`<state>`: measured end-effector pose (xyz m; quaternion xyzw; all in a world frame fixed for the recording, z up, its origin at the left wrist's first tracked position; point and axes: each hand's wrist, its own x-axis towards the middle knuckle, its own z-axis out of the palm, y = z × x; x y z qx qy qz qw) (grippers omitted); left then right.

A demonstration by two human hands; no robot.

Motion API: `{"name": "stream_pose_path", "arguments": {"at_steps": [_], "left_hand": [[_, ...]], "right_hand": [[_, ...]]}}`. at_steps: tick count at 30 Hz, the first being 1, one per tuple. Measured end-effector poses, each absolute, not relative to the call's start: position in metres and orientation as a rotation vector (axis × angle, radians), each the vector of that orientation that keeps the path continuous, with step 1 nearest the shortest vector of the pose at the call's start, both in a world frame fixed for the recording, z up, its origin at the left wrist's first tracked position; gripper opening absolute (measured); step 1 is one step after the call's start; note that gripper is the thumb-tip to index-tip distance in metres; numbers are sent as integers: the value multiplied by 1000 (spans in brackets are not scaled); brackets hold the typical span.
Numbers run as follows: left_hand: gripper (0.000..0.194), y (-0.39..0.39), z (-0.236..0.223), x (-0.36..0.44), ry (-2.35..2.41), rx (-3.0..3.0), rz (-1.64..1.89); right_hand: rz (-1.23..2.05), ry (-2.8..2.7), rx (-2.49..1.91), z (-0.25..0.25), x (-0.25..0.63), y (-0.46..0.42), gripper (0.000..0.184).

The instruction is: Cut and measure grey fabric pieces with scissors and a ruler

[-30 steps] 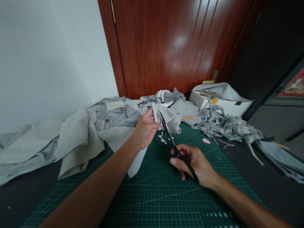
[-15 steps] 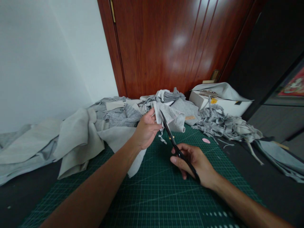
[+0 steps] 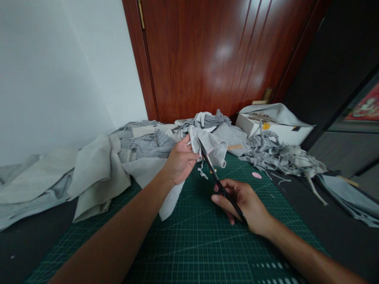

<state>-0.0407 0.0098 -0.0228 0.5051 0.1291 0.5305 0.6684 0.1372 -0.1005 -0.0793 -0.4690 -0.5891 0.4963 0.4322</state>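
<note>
The left hand (image 3: 180,162) pinches a piece of pale grey cloth (image 3: 218,148) between thumb and fingers, holding it up above the far part of the green cutting mat (image 3: 189,252). The right hand (image 3: 245,203), apart from the left, is closed around the handles of black scissors (image 3: 218,183), whose blades point up and away, overlapping the cloth. A pink scrap (image 3: 256,175) lies on the mat, near a tangle of grey strips (image 3: 286,156) in front of a white box (image 3: 288,135).
</note>
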Motion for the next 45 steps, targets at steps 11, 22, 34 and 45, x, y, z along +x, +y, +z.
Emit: {"name": "stream_pose_path", "arguments": {"at_steps": [11,22,34,45], "left_hand": [[61,3,-22,-35,325,1165,1173],[70,2,-26,-32,331,1140,1190],[23,9,-27,-32,323,994,1313],[45,8,-28,-29,287,1013,1330]], "right_hand": [[1260,-1401,-1151,-80,138,-98,50],[1243,-1424,-1169,-80,136,-100,47],[1252,-1458,-1200,-80,132,-102,47],[1251,-1429,-1158,-81,132,-101,47]]}}
